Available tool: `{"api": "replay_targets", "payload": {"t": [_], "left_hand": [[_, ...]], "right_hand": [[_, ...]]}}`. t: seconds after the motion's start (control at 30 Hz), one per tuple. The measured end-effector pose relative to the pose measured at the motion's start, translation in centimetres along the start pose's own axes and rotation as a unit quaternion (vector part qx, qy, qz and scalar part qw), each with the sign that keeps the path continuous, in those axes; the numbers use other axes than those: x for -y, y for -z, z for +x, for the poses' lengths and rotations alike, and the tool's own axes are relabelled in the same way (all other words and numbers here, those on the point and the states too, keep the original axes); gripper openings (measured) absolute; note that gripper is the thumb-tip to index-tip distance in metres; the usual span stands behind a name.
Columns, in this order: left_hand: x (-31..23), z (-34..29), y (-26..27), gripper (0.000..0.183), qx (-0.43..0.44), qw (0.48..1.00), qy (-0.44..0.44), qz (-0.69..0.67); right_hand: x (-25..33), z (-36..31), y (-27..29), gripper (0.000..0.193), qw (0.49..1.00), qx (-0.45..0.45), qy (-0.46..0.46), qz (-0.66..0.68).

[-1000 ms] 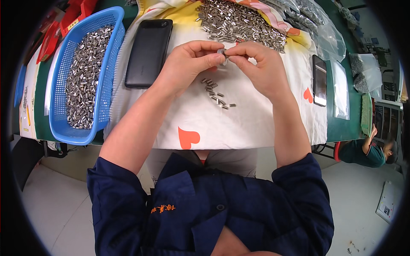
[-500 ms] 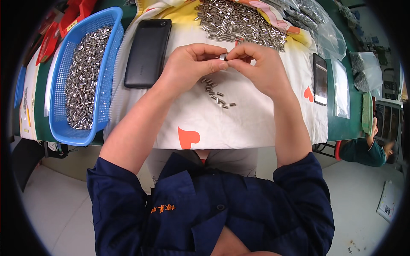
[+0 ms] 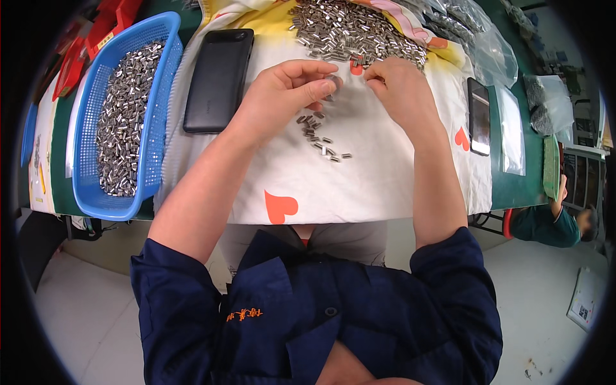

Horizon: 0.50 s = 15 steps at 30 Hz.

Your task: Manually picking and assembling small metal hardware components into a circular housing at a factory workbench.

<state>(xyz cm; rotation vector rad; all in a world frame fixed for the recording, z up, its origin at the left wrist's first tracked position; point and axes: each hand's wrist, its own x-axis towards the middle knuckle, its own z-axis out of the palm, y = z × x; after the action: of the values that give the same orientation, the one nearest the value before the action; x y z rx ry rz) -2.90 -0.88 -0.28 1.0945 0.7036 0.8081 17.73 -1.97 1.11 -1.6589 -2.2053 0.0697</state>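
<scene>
My left hand (image 3: 285,93) is over the white cloth, thumb and fingers curled round a small grey metal piece (image 3: 335,81) that is blurred at the fingertips. Apart from it, my right hand (image 3: 403,93) is closed in a pinch just short of the big heap of short metal cylinders (image 3: 359,32); whether anything is between its fingertips is hidden. Below my left hand, a small loose group of the same metal cylinders (image 3: 311,131) trails across the cloth.
To the left stands a blue plastic basket (image 3: 168,83) holding many metal cylinders, beside a black rectangular device (image 3: 218,80). A phone (image 3: 479,119) and clear plastic bags (image 3: 497,48) lie right. Red bins (image 3: 115,25) are far left. Another person (image 3: 552,224) sits at far right.
My hands, which met at the fingertips around a small metal piece, have come apart. My right hand has moved right and slightly away; the left stays near its place with its fingers looser.
</scene>
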Motion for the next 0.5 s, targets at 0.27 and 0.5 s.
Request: {"api": "replay_targets", "payload": {"t": [0.27,0.5], "left_hand": [[0.5,0.0,0.5,0.028,-0.020,0.999,0.001,-0.049],[0.3,-0.1,0.0,0.026,-0.033,0.999,0.004,-0.024]], "right_hand": [[3.6,-0.2,1.4,0.008,0.935,0.018,-0.036,0.351],[4.6,-0.6,0.9,0.008,0.952,-0.037,-0.009,0.302]]}}
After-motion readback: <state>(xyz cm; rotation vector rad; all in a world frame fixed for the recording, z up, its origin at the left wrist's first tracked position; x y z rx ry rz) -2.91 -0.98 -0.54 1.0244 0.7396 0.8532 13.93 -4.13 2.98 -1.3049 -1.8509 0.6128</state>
